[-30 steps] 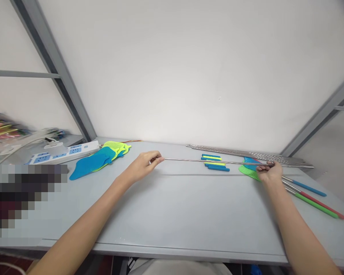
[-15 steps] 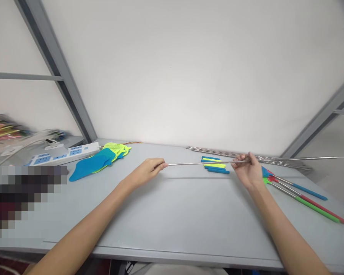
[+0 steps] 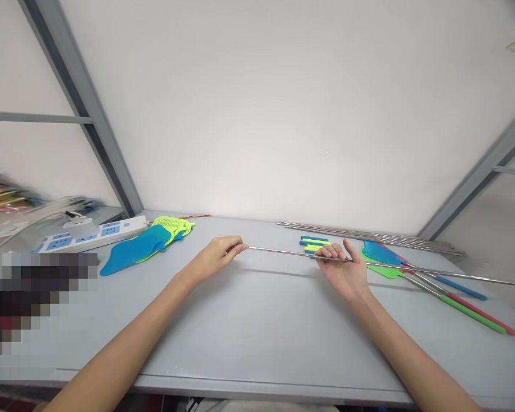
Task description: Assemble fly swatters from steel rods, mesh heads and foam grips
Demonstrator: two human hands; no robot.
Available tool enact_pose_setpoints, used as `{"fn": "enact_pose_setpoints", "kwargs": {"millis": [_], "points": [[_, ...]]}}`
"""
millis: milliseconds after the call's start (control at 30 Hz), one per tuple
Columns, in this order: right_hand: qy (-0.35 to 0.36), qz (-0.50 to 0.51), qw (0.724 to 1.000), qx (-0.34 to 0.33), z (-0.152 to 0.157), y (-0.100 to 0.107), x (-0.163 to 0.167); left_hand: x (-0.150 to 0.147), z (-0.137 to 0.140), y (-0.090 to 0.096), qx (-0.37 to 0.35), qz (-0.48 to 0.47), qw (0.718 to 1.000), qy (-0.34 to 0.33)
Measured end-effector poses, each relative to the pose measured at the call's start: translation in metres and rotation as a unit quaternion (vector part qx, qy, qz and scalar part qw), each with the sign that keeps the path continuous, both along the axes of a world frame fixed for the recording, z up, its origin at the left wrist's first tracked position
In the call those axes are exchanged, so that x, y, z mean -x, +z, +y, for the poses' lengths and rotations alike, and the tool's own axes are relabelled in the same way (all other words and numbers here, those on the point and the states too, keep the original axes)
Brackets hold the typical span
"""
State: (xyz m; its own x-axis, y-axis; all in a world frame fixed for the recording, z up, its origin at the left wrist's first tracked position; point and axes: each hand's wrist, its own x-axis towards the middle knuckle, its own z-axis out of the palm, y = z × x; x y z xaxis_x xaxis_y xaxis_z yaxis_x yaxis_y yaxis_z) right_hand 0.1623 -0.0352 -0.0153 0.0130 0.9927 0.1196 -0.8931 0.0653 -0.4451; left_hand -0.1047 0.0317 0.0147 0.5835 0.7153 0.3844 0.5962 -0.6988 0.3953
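Metal rod (image 3: 281,251): which way from the fingers?
— Pinched at one tip in the fingertips of the left hand (image 3: 221,254), then laid across the loosely curled fingers of the right hand (image 3: 343,272), with an upright thumb beyond; firm grip there or mere support, impossible to tell.
— Long axis?
— Sideways, reaching well past the right fingers; free end nearer the right hand.
— Textures?
— Slender, smooth, shiny. Beyond the right fingertips, short rounded sleeves (image 3: 317,242), blue and yellow; left of the left fingers, flat blue and perforated yellow paddle heads (image 3: 139,249).
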Motion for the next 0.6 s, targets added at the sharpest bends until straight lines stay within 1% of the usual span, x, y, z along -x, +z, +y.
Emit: {"fn": "enact_pose_setpoints", "kwargs": {"millis": [233,400,500,600], "points": [[-0.012,0.014,1.0,-0.013,-0.001,0.002,0.002,-0.002,-0.003,-0.002,0.007,-0.002,1.0,-0.011],[-0.025,0.015,1.0,-0.008,0.007,0.005,0.004,-0.003,-0.003,-0.002,-0.002,-0.013,1.0,-0.001],[-0.021,0.036,0.999,0.003,0.018,0.01,0.009,-0.001,-0.001,-0.002,-0.017,-0.038,0.999,0.022],[-0.028,0.044,0.999,0.007,0.031,0.018,0.017,0.001,0.002,-0.005,-0.034,-0.075,0.994,0.067]]}}
